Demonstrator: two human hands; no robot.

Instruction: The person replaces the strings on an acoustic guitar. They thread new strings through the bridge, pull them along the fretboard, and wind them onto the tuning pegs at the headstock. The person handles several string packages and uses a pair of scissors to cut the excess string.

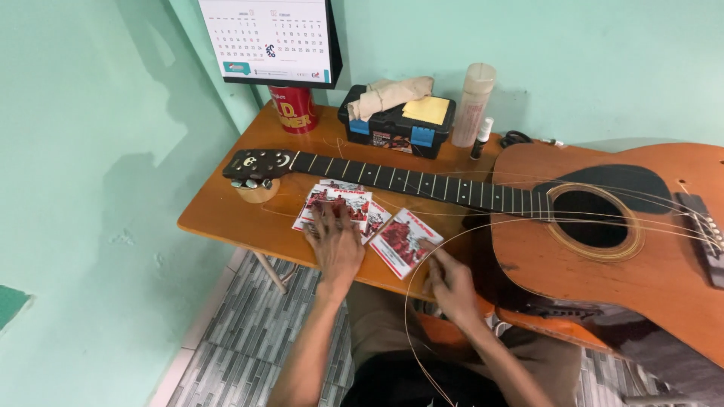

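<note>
Wooden table, guitar across it: my left hand flat, open on packets, right hand pinching a loose string that might spring free or kink.

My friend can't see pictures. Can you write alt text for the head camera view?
A person's left hand presses flat on red-and-white paper string packets on an orange wooden table, while the right hand pinches a thin, looping guitar string beside another red-and-white packet. A brown acoustic guitar lies across the table, strings loose.
</note>
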